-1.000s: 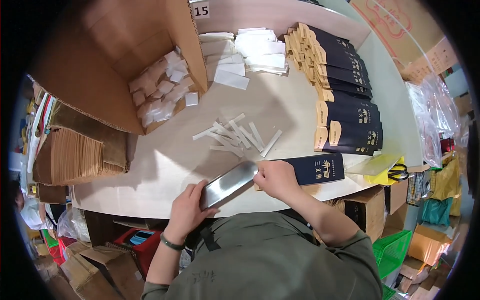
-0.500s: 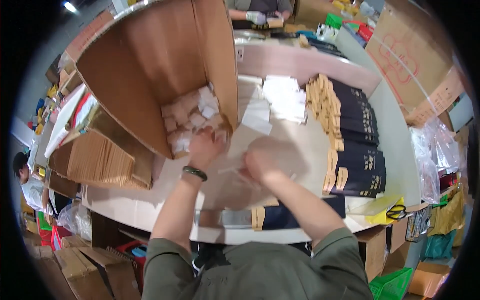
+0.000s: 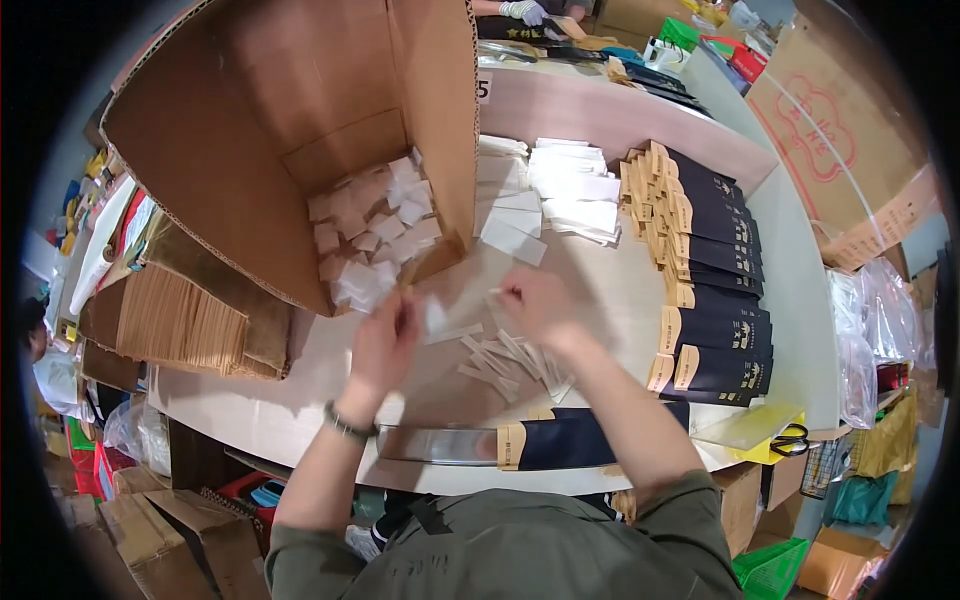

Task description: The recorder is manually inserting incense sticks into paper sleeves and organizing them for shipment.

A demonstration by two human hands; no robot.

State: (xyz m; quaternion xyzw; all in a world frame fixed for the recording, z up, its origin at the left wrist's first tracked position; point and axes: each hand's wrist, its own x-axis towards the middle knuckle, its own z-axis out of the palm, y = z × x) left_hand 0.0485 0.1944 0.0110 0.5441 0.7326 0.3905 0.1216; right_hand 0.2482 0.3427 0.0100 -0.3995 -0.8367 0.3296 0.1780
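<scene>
My left hand [image 3: 385,340] is closed in front of the tipped carton's opening, with a small whitish packet [image 3: 433,316], blurred, at its fingertips. My right hand [image 3: 540,308] is pinched above the table; a tiny pale bit shows at its fingertips, too small to name. Between and below the hands lies a loose pile of thin white strips [image 3: 510,362]. Inside the big cardboard carton [image 3: 440,110] are many small white square packets [image 3: 365,235]. Along the near table edge lie a black pouch with a tan band [image 3: 570,440] and a shiny flat strip [image 3: 437,446].
Stacks of white paper pieces [image 3: 570,185] stand beyond my hands. Rows of black pouches with tan bands [image 3: 715,320] line the right side. Black-handled scissors [image 3: 790,440] lie by a yellow sheet. Left sits a carton of stacked cardboard [image 3: 180,320]. A co-worker's gloved hand [image 3: 522,12] shows across the divider.
My left hand has drawn back from the packets in the carton, toward me. My right hand has risen slightly away from me, uncovering the white strips. The view has shifted a little.
</scene>
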